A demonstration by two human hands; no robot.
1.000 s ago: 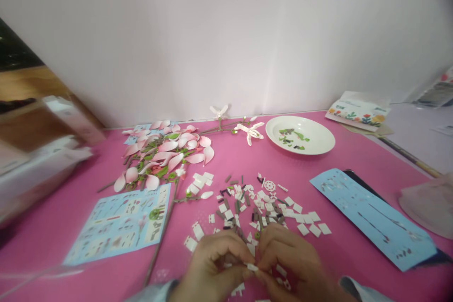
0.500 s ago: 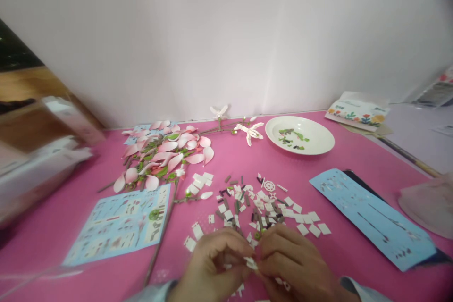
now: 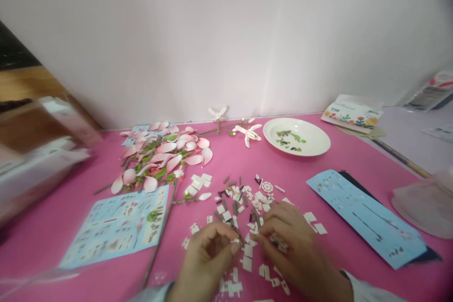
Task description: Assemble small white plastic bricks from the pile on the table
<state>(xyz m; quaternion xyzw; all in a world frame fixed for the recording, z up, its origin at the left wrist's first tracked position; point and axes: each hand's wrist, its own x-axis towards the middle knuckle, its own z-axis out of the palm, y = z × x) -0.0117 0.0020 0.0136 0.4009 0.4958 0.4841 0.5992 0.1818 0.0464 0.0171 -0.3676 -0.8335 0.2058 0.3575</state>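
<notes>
My left hand [image 3: 208,262] is closed in a pinch near the front of the table, with a small white piece [image 3: 235,241] between thumb and fingertips. To its right, my right hand [image 3: 292,245] has its fingers curled down over the pile of parts, and a pale piece [image 3: 279,242] shows in its grip. Small white, brown and dark pieces [image 3: 247,264] lie between, behind and in front of the hands. The right fingertips partly hide what they touch.
Pink petals [image 3: 173,146] and a long brown stem [image 3: 155,255] lie left, beside a blue parts sheet [image 3: 116,226]. A white plate [image 3: 318,140] with green pieces stands at the back. A blue booklet [image 3: 368,217] lies right; boxes [image 3: 38,174] stand far left.
My hands have moved apart; they were together over a white piece. My right hand has shifted up over the pile, and more white pieces show between the hands.
</notes>
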